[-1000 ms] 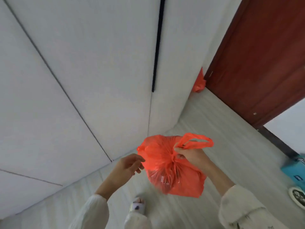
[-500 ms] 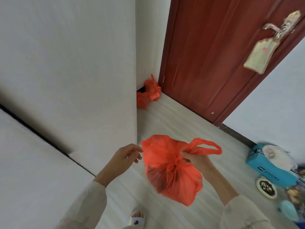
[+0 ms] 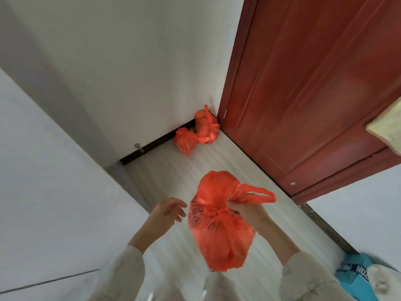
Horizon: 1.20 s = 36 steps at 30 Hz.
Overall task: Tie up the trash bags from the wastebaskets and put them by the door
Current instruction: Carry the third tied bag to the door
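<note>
At 12 o'clock from your right hand (image 3: 245,210), pinching the knotted orange bag (image 3: 221,233), two tied bags (image 3: 197,133) sit beside the door (image 3: 303,83); left hand (image 3: 167,211) spread, empty.

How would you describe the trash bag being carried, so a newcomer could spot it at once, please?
Start at the red-brown door; two orange bags lie in the corner beside it. The carried bag hangs nearer the camera, gripped at its knot by the right hand, off the floor.
</note>
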Tool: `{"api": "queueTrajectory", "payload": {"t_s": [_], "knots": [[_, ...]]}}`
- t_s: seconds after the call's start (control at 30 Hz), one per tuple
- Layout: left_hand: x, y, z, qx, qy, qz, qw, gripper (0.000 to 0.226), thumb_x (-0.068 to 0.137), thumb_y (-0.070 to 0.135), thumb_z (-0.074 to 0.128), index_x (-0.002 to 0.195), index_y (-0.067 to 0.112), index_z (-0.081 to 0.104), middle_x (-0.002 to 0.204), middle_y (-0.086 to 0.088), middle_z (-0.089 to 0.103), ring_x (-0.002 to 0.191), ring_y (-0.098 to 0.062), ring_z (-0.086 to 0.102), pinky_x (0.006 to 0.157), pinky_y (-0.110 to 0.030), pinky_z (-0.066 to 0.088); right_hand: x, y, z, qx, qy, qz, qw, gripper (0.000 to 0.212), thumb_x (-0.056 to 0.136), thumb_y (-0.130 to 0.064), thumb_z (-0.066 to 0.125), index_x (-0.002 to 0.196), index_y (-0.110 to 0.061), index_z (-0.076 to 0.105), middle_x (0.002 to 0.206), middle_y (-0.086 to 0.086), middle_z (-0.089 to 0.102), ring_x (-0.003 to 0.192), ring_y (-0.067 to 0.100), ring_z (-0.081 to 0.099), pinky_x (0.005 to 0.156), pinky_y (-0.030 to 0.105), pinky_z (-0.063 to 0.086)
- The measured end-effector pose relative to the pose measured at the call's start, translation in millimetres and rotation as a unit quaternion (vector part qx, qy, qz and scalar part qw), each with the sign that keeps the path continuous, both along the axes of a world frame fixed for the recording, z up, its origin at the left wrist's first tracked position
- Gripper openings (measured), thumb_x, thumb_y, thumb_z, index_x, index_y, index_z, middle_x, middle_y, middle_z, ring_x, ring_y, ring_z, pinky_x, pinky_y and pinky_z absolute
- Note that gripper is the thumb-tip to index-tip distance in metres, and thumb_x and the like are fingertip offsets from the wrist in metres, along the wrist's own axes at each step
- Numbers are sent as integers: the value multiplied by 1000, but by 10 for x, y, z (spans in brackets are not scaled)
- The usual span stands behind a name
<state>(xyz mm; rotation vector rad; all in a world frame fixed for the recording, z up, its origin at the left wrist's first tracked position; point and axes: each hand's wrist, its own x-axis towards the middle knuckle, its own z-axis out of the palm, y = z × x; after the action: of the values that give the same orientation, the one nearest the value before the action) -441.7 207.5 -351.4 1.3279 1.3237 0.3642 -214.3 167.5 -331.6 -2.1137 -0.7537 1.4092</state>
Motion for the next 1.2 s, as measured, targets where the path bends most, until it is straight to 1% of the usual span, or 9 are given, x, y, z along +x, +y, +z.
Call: {"api": "queueTrajectory", "payload": {"t_s": [0.17,0.3,0.4,0.53,0.67,0.77,0.87,1.0,1.2], "knots": [[517,610,-144,-39,6,52,998,40,89,-6,35,74,25,57,59,9,61,45,4,53,52,-19,38,419,924,-122,-43,19,47,998,19,80,-25,70,64,-16,64,79,7,68,74,16,62,86,30,51],[652,1252,-291,-42,8,102,994,39,90,-5,34,75,23,57,67,1,60,45,4,55,48,-9,39,511,1799,-322,-66,12,125,990,24,83,-29,66,83,-6,71,96,15,72,93,25,67,93,30,47],[671,1786,-499,-49,6,141,989,37,91,-2,36,74,24,56,67,-1,60,43,3,54,44,-5,36,476,2472,-535,-81,9,168,982,36,87,-27,62,102,5,68,108,20,70,103,30,66,70,13,46],[580,2474,-842,-67,4,199,978,30,93,5,41,75,25,56,67,-2,60,44,3,55,45,-5,37,323,3314,-936,-104,25,199,974,34,90,-22,58,107,6,65,109,15,67,68,10,57,47,5,40],[421,3115,-1168,-87,14,245,965,30,92,2,42,76,24,53,67,0,59,46,7,57,46,-5,40,104,4082,-1515,-125,57,190,972,31,90,-15,58,109,10,63,94,15,66,62,5,54,56,12,47],[280,3520,-1488,-113,20,289,950,26,92,7,44,77,25,54,66,2,60,43,5,56,48,-10,41,-112,4559,-1917,-131,78,186,971,12,91,-16,55,90,-11,66,75,1,62,50,1,58,50,9,44],[159,3857,-1890,-136,26,312,940,18,90,18,48,76,28,55,62,9,62,44,4,56,53,-17,43,-362,5020,-2375,-148,108,198,963,19,95,-21,48,96,-12,64,98,6,64,63,7,59,47,9,47],[17,4264,-2543,-146,41,334,930,28,91,7,46,75,27,55,68,2,60,44,6,56,46,-6,40,-637,5612,-3203,-199,132,176,955,38,97,-22,44,124,3,53,127,21,57,74,20,60,48,15,49],[-109,4566,-3721,-151,46,362,919,29,91,4,44,75,26,54,67,1,61,46,6,56,46,-4,39,-907,6180,-4645,-222,162,131,953,39,97,-25,44,128,-2,50,134,16,54,80,19,58,71,31,50]]}}
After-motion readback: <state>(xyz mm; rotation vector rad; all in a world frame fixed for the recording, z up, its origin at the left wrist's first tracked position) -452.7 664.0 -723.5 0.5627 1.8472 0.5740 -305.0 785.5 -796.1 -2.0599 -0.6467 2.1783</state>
